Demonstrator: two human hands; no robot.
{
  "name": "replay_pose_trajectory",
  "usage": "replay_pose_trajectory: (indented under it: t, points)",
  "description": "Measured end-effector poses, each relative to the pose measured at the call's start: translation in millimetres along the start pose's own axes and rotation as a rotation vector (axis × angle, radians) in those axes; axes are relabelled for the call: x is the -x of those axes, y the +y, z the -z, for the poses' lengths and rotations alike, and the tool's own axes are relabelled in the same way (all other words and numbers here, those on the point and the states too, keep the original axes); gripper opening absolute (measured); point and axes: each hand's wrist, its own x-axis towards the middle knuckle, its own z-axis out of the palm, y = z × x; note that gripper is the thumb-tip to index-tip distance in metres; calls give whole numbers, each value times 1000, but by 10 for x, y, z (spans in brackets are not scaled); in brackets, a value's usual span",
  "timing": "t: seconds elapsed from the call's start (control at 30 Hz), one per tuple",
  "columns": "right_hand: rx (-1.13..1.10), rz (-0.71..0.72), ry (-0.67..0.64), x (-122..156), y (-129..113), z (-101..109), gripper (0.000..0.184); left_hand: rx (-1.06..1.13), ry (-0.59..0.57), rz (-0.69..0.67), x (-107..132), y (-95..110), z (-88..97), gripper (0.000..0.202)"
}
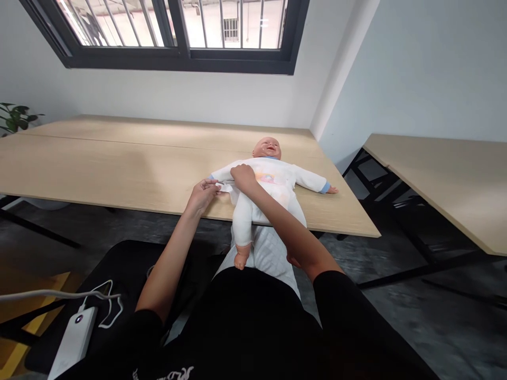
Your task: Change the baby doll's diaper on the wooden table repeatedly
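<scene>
Doll in white clothes lies face up on a pale wooden table, right under and beside the 2 hands at work on its side. Left hand is nearly closed: thumb and fingertips come together at the tip of a white flap of cloth, which runs from there toward the other hand. Right hand, just beside it, is curled into a loose fist against the doll's chest, knuckles up; its fingertips are hidden, so I cannot tell whether it has hold of any cloth.

Just beyond the right hand is the doll's head, with a blue collar below it. On the far side of that hand from the flap, 1 sleeve stretches out to a blue cuff. Nearer the body than both hands, 1 leg hangs over the table edge, ending in a bare foot; the other leg passes under the right forearm.

Behind and left of the left hand, a black chair bears a white power bank with a cable. Well beyond the hands is a window; well right of them stands another table.
</scene>
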Motion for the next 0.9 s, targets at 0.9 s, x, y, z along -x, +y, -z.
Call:
replay_pose_trajectory:
  t: [0.9]
  points:
    - [-521,-199,123,1245,861,-63,68,-482,-199,-480,-93,6,-1235,22]
